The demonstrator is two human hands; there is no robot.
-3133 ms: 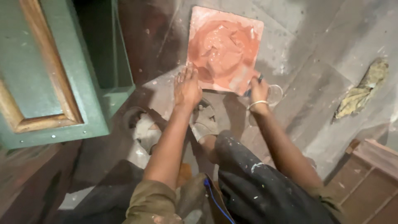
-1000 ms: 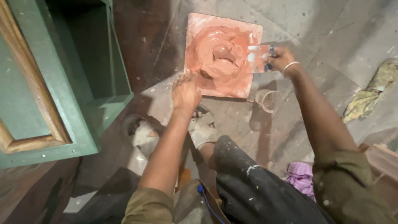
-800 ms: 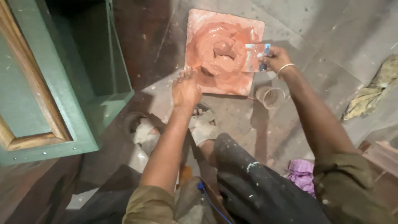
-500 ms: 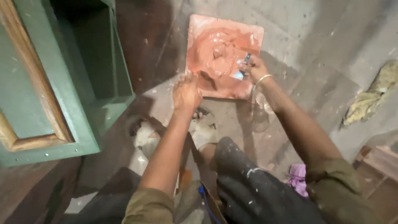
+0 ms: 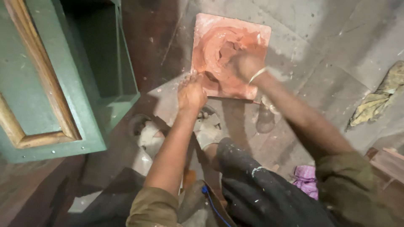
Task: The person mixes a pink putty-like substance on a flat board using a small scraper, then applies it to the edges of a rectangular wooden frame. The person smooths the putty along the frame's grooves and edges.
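A square tile (image 5: 201, 26) lies on the grey floor, covered with a mound of reddish-pink paste (image 5: 215, 47). My left hand (image 5: 191, 90) presses its fingers on the tile's near left edge and holds nothing. My right hand (image 5: 246, 64), with a thin bangle at the wrist, is over the middle of the paste and blurred by motion. It is closed around a small scraper, whose blade is lost in the blur.
A green wooden cabinet frame (image 5: 63, 84) stands at the left. A small clear cup (image 5: 266, 120) sits on the floor below the tile. A yellowish rag (image 5: 378, 101) lies at the right, a pink cloth (image 5: 305, 185) by my knee. My sandalled feet (image 5: 208, 130) are near the tile.
My right hand has swept with the scraper from the tile's right edge leftward onto the middle of the paste. My left hand has stayed on the tile's near edge.
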